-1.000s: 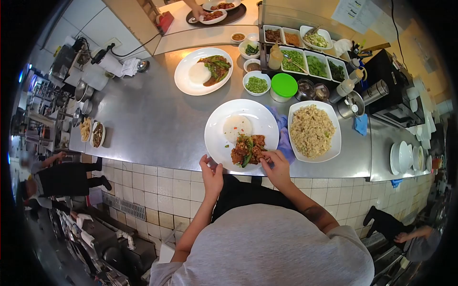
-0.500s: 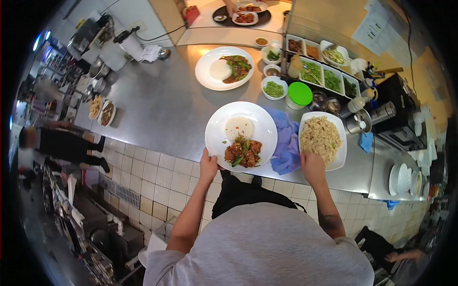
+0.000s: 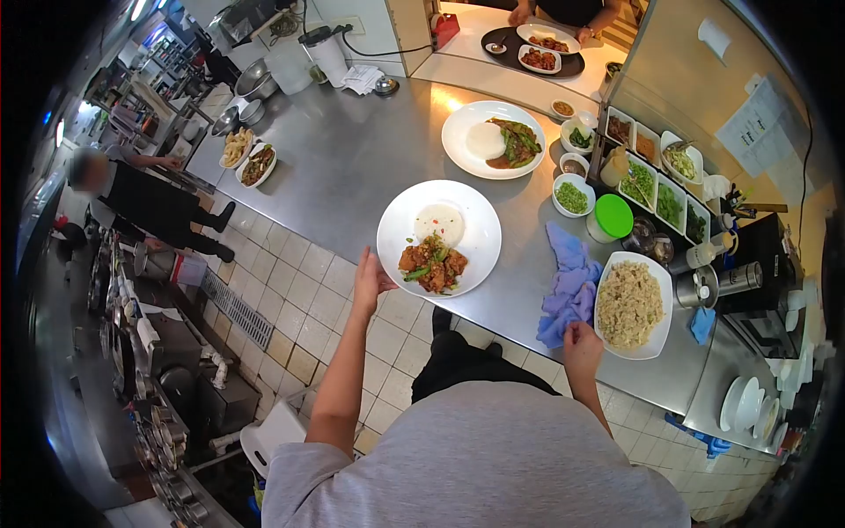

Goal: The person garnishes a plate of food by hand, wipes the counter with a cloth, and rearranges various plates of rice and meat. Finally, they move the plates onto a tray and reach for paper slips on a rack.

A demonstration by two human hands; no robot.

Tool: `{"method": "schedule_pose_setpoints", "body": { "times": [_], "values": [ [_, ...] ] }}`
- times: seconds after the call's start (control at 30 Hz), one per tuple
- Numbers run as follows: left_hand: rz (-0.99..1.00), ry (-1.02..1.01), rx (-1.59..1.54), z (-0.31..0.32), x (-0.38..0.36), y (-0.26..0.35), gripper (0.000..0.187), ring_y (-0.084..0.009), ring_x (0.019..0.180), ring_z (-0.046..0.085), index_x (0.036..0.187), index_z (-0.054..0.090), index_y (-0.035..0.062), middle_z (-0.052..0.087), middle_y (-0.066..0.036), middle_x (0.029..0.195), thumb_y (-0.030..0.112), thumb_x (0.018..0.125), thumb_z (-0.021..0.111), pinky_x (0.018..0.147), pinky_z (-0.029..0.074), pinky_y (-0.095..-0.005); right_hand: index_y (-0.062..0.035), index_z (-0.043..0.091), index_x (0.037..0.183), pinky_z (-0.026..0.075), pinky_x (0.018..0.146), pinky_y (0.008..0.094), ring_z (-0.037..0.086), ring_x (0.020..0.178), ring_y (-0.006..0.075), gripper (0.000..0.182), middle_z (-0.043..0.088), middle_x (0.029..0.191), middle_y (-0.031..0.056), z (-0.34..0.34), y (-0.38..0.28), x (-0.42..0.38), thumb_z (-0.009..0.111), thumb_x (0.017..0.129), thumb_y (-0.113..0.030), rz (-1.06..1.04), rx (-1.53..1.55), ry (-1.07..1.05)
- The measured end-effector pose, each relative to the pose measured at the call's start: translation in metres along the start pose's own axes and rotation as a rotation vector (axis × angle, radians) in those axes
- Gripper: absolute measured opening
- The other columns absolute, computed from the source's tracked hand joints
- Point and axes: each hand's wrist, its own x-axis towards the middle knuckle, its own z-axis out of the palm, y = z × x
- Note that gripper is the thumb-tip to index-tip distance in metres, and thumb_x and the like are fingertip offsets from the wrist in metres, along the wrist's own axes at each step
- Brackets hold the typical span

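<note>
A round white plate (image 3: 482, 264) with a dome of rice (image 3: 439, 225) and fried, saucy pieces with green vegetables (image 3: 431, 264) sits at the counter's front edge. My left hand (image 3: 370, 282) is at its left rim, fingers stretched out; whether they touch the rim is hard to tell. Closed at the front end of a crumpled blue-purple cloth (image 3: 568, 277), my right hand (image 3: 581, 345) pinches it. Just right of that hand is a squarish white plate (image 3: 662, 327) of fried rice (image 3: 630, 301).
Behind stands another plate (image 3: 458, 154) of rice and saucy food. Garnish bowls (image 3: 574, 195), a green-lidded tub (image 3: 612, 217) and a topping rack (image 3: 656, 189) line the right. Two small dishes (image 3: 257, 167) lie far left. People stand at left (image 3: 145, 189) and beyond the pass (image 3: 585, 13).
The plate of fried pieces has moved left, away from the cloth. My left fingers have straightened beside it. My right hand has gone from the fried rice plate's edge to the cloth.
</note>
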Motion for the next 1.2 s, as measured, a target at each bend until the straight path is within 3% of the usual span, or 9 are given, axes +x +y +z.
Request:
{"method": "schedule_pose_setpoints", "body": {
  "times": [0.1,0.17,0.3,0.43,0.57,0.7,1.0,1.1,1.2],
  "values": [
    [0.09,0.182,-0.227,0.011,-0.018,-0.038,0.042,-0.0216,0.074,0.063,0.124,0.04,0.0056,0.061,-0.015,0.089,0.033,0.092,0.041,0.065,0.054,-0.034,-0.0019,0.062,0.079,0.046,0.058,0.0349,0.058,0.062,0.0259,0.007,0.057,0.071,0.0127,-0.026,-0.047,0.021,0.064,0.076,-0.009,-0.053,0.139,0.092],
    [0.032,0.148,-0.244,0.014,-0.036,-0.089,0.038,-0.0219,0.079,0.061,0.117,0.044,0.0058,0.06,-0.014,0.091,0.035,0.093,0.04,0.071,0.052,-0.0346,-0.002,0.063,0.079,0.046,0.059,0.0328,0.056,0.063,0.024,0.007,0.055,0.072,0.0115,-0.024,-0.065,0.045,0.064,0.075,-0.008,-0.106,0.198,0.158],
    [-0.36,-0.424,-0.099,0.085,-0.098,-0.082,0.034,-0.0208,0.08,0.061,0.107,0.052,0.0053,0.061,-0.011,0.093,0.034,0.092,0.041,0.074,0.05,-0.0328,-0.0015,0.063,0.079,0.046,0.065,0.0337,0.057,0.069,0.0256,0.009,0.055,0.076,0.0118,0.022,-0.079,0.105,0.065,0.074,-0.009,-0.253,0.214,0.158],
    [-0.496,-0.609,-0.25,0.136,-0.095,-0.076,0.034,-0.0219,0.081,0.061,0.104,0.053,0.0061,0.061,-0.01,0.092,0.037,0.092,0.043,0.075,0.049,-0.0341,-0.0017,0.064,0.076,0.046,0.069,0.0363,0.057,0.075,0.0285,0.008,0.058,0.082,0.0133,0.092,-0.109,0.146,0.065,0.073,-0.009,-0.294,0.319,0.1],
    [-0.569,-0.496,-0.514,0.149,-0.069,-0.084,0.034,-0.0229,0.081,0.06,0.098,0.054,0.0067,0.061,-0.009,0.087,0.037,0.094,0.04,0.077,0.048,-0.0357,-0.005,0.066,0.075,0.044,0.071,0.0389,0.056,0.083,0.0278,0.007,0.059,0.084,0.01,0.13,-0.157,0.185,0.067,0.073,-0.012,-0.521,0.315,0.131],
    [-0.529,-0.377,-0.756,0.149,-0.061,-0.091,0.033,-0.0203,0.074,0.057,0.099,0.054,0.0056,0.059,-0.009,0.083,0.035,0.094,0.04,0.073,0.047,-0.034,-0.0099,0.067,0.075,0.04,0.074,0.0392,0.054,0.09,0.0237,0.005,0.06,0.086,0.0026,0.151,-0.188,0.213,0.066,0.074,-0.015,-0.701,0.197,-0.023],
    [-0.508,-0.221,-0.844,0.153,-0.058,-0.098,0.029,-0.018,0.072,0.055,0.096,0.056,-0.0013,0.059,-0.008,0.08,0.022,0.09,0.041,0.073,0.046,-0.0321,-0.0175,0.068,0.089,0.038,0.078,0.0371,0.052,0.098,0.0175,0.016,0.06,0.092,-0.001,0.144,-0.155,0.233,0.058,0.076,-0.014,-1.211,-0.179,-0.289],
    [-0.536,-0.218,-0.868,0.15,-0.059,-0.094,0.029,-0.0184,0.073,0.055,0.095,0.056,-0.0016,0.059,-0.009,0.08,0.023,0.09,0.041,0.073,0.046,-0.0323,-0.0183,0.07,0.086,0.037,0.079,0.0379,0.054,0.096,0.0181,0.016,0.061,0.091,0.0004,0.136,-0.141,0.215,0.056,0.079,-0.014,-1.085,-0.413,-0.451],
    [-0.535,-0.196,-0.793,0.152,-0.06,-0.088,0.029,-0.0185,0.072,0.054,0.095,0.056,-0.002,0.058,-0.009,0.079,0.022,0.089,0.041,0.073,0.046,-0.0327,-0.0202,0.071,0.083,0.036,0.079,0.0394,0.055,0.093,0.0178,0.016,0.062,0.088,0.0007,0.12,-0.136,0.189,0.056,0.08,-0.016,-0.994,-0.376,-0.507]
  ]
}}
